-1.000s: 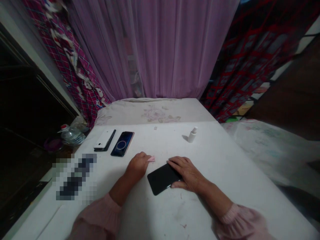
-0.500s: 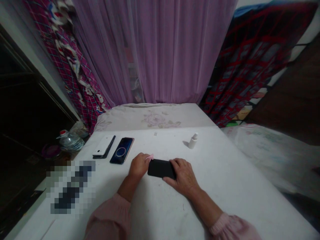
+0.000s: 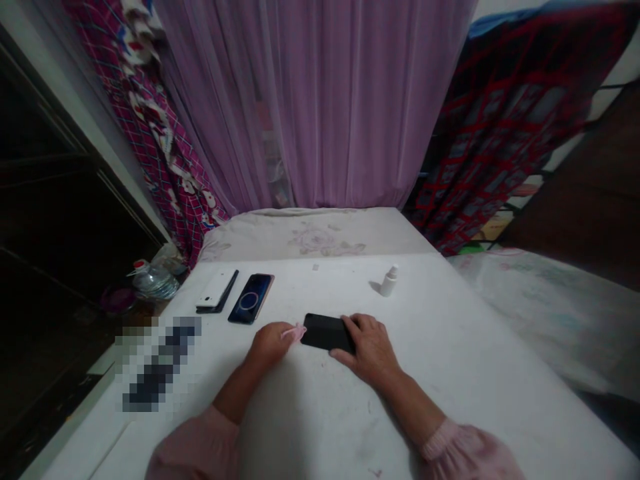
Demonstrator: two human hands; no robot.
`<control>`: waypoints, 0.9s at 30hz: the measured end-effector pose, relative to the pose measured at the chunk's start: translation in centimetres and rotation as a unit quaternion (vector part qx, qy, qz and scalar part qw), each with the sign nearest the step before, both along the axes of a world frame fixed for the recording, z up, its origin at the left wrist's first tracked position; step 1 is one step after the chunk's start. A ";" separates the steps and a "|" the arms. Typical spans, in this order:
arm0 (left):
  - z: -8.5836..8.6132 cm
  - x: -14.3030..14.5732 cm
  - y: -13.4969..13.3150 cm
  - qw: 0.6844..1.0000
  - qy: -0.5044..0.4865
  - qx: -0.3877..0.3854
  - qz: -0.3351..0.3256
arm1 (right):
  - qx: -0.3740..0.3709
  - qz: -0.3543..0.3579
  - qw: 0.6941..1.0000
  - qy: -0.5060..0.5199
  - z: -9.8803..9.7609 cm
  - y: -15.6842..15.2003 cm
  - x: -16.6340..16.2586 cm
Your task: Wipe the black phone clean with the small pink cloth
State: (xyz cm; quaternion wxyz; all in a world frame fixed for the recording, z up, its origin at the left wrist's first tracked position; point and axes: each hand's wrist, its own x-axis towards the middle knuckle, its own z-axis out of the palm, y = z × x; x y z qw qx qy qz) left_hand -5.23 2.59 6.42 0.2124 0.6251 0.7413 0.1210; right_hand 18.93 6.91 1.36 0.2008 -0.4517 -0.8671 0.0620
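A black phone [image 3: 326, 332] lies on the white table cover, its long side running left to right. My right hand [image 3: 369, 348] grips its right end, thumb along the near edge and fingers at the far edge. At the phone's left end, my left hand [image 3: 273, 343] is closed on a small pink cloth [image 3: 296, 333], whose bunched tip sticks out towards the phone's left edge. Whether the cloth touches the phone I cannot tell.
Left of my hands lie a dark blue phone [image 3: 251, 299] and a white phone [image 3: 215, 289] stacked on a dark one. A white spray bottle [image 3: 389, 281] stands at the back right. Beyond the table hangs a purple curtain [image 3: 350, 107]. A plastic jug [image 3: 155, 281] is off the left edge.
My left hand has moved left and nearer to me with the pink cloth, along the phone's left edge. My right hand keeps its hold on the phone. The view has shifted slightly.
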 end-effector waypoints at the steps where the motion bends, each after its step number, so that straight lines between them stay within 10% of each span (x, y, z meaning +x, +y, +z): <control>1: 0.2 -0.2 0.7 1.000 0.006 0.000 0.008 | -0.002 0.005 1.000 0.002 0.2 0.0 0.1; 8: 0.1 2.1 4.1 0.998 0.051 0.030 0.023 | -0.019 0.022 0.999 0.023 0.4 -0.2 0.5; 18: 0.7 2.7 -3.6 0.998 0.065 0.010 0.020 | -0.020 -0.002 0.999 0.037 0.3 -0.4 -0.1; 27: -0.8 1.0 -3.7 0.986 -0.059 0.083 0.131 | -0.031 -0.040 0.997 0.050 -1.3 0.9 1.7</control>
